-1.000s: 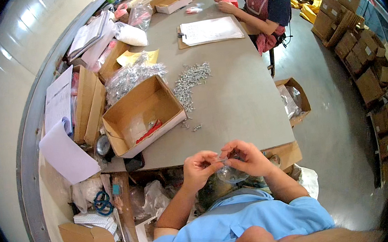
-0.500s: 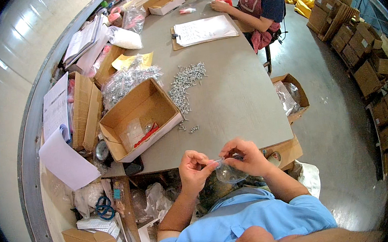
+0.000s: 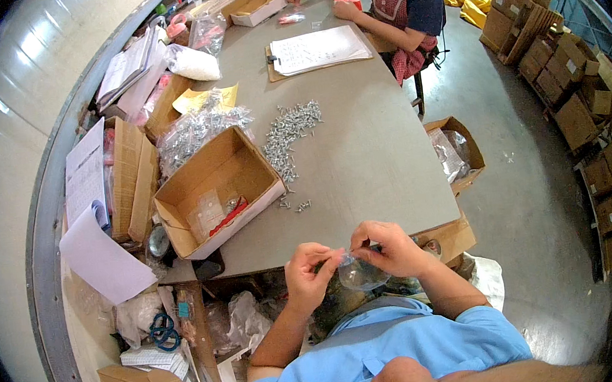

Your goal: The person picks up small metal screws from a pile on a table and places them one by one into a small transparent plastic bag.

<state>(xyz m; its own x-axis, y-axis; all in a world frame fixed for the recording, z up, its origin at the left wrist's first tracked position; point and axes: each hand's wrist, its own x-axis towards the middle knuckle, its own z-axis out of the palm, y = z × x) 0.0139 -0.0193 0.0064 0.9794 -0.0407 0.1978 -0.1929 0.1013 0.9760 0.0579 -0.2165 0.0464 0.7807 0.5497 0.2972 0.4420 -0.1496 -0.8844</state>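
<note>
One clear plastic bag [image 3: 364,278] hangs in front of your blue shirt [image 3: 381,340], near the edge of the grey table [image 3: 366,158]. Your left hand [image 3: 308,277] and right hand [image 3: 393,250] each clamp its top edge in a pinch grip. Loose silver screws [image 3: 289,129] lie beside the open cardboard box [image 3: 243,220].

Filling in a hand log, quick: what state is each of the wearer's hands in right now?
Left hand: closed, pinching the edge of a clear plastic bag.
Right hand: closed, pinching the same bag's edge.
</note>
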